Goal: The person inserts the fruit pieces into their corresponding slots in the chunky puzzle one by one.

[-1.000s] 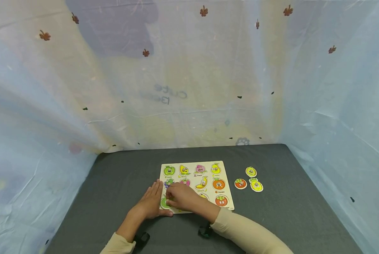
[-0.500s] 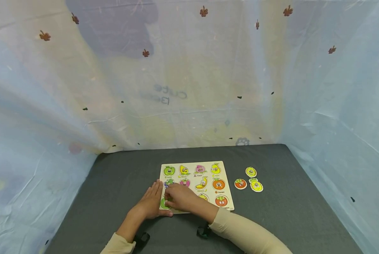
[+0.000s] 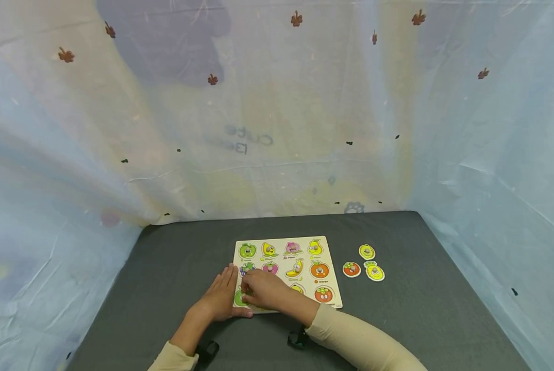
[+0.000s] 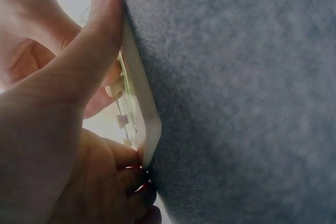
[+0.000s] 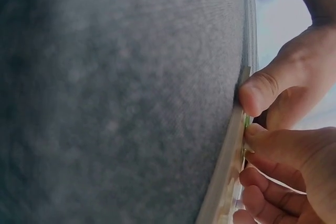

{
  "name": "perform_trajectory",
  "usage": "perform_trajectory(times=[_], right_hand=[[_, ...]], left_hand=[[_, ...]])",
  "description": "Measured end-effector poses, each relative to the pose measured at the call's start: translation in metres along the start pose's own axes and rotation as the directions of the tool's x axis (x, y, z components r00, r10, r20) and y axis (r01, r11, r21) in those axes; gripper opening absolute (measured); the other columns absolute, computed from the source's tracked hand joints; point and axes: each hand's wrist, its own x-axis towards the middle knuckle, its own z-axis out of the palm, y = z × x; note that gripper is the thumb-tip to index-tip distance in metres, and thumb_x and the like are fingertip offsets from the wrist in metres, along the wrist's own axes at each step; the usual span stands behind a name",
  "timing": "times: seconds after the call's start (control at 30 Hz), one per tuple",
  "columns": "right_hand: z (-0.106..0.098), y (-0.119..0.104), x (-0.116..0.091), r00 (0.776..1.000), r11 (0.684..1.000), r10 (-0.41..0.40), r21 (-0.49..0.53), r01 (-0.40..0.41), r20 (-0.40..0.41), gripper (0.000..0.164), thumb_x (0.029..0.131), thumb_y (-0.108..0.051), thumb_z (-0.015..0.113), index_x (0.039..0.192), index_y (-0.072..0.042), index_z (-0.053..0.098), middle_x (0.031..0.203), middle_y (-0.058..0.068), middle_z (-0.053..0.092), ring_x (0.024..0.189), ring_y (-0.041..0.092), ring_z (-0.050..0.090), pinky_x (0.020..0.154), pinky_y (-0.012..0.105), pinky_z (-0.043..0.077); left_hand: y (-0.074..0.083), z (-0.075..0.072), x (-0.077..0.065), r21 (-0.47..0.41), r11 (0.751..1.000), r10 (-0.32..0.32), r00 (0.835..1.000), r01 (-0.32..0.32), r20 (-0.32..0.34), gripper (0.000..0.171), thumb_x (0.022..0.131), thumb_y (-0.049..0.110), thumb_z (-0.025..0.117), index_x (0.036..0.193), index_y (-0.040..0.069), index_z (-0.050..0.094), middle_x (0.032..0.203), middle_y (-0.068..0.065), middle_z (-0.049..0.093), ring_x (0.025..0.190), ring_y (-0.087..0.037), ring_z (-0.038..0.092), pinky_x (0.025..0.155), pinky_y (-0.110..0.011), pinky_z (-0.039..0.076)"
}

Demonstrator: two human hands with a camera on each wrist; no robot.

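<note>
A pale puzzle board (image 3: 306, 271) with knobbed fruit pieces lies on the dark table. Flat along its left edge rests my left hand (image 3: 220, 296), fingers straight, the thumb (image 4: 100, 30) by the front edge. My right hand (image 3: 266, 289) reaches over the front left corner. Its thumb and forefinger pinch at a green fruit piece (image 3: 239, 298), partly covered by the fingers; the grip point itself is hidden in the head view. In the right wrist view, the thumb (image 5: 262, 137) and fingers meet close to the board's face. Part of the front row is hidden under the right hand.
Right of the board lie three loose pieces: a round yellow one (image 3: 367, 251), a red one (image 3: 351, 269) and a yellow pineapple-shaped one (image 3: 374, 272). The grey table (image 3: 420, 309) is bordered by a pale patterned curtain (image 3: 281, 190) behind and at both sides.
My right hand has shifted very slightly left over the green piece, then stayed almost still. The left hand keeps its place; the loose pieces have not moved.
</note>
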Motion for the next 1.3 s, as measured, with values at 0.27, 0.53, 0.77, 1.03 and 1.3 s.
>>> perform_trajectory(times=[0.27,0.53,0.77,1.03,1.3], right_hand=[[-0.003,0.002,-0.005,1.0,0.999,0.03,0.017,-0.031,0.005,0.014,0.096,-0.032,0.084,0.096,-0.022,0.074,0.085,-0.014,0.059,0.076,0.0,0.048,0.066,0.016,0.043],[-0.01,0.007,-0.015,0.999,0.999,0.042,0.004,-0.042,-0.008,0.013,0.093,-0.027,0.085,0.093,-0.021,0.074,0.084,-0.013,0.057,0.072,0.0,0.048,0.062,0.016,0.042],[-0.019,0.011,-0.025,0.999,0.999,0.034,0.02,-0.033,-0.033,0.01,0.093,-0.023,0.084,0.095,-0.018,0.076,0.084,-0.011,0.057,0.073,0.001,0.047,0.065,0.017,0.044],[-0.026,0.024,-0.037,0.997,0.996,0.053,0.072,-0.049,-0.061,0.014,0.097,-0.024,0.084,0.098,-0.017,0.072,0.088,-0.008,0.06,0.079,0.004,0.051,0.073,0.022,0.05],[-0.036,0.041,-0.049,0.986,0.981,0.126,0.164,-0.107,-0.109,0.012,0.097,-0.022,0.082,0.095,-0.018,0.071,0.088,-0.005,0.061,0.079,0.007,0.051,0.069,0.025,0.048]], left_hand=[[-0.002,0.003,0.001,-0.001,1.0,-0.014,1.0,0.014,0.003,0.147,0.075,0.086,0.075,0.17,-0.006,0.009,0.177,-0.028,0.001,0.164,-0.046,0.005,0.132,-0.061,0.01],[-0.003,0.005,0.003,0.033,0.999,-0.018,1.0,0.018,-0.022,0.147,0.074,0.087,0.074,0.169,-0.008,0.013,0.177,-0.029,0.005,0.164,-0.046,0.009,0.133,-0.059,0.014],[-0.006,0.007,0.006,0.026,0.999,-0.018,1.0,0.019,-0.025,0.147,0.073,0.084,0.078,0.168,-0.008,0.014,0.176,-0.029,0.007,0.164,-0.046,0.01,0.132,-0.06,0.014],[-0.001,0.003,0.003,0.024,0.999,-0.033,0.999,0.033,-0.019,0.144,0.076,0.078,0.082,0.168,-0.009,0.014,0.176,-0.03,0.007,0.164,-0.047,0.01,0.132,-0.061,0.015],[0.002,0.002,0.004,0.014,0.999,-0.046,0.999,0.046,-0.028,0.143,0.076,0.072,0.087,0.167,-0.01,0.015,0.176,-0.03,0.009,0.164,-0.047,0.011,0.132,-0.061,0.016]])
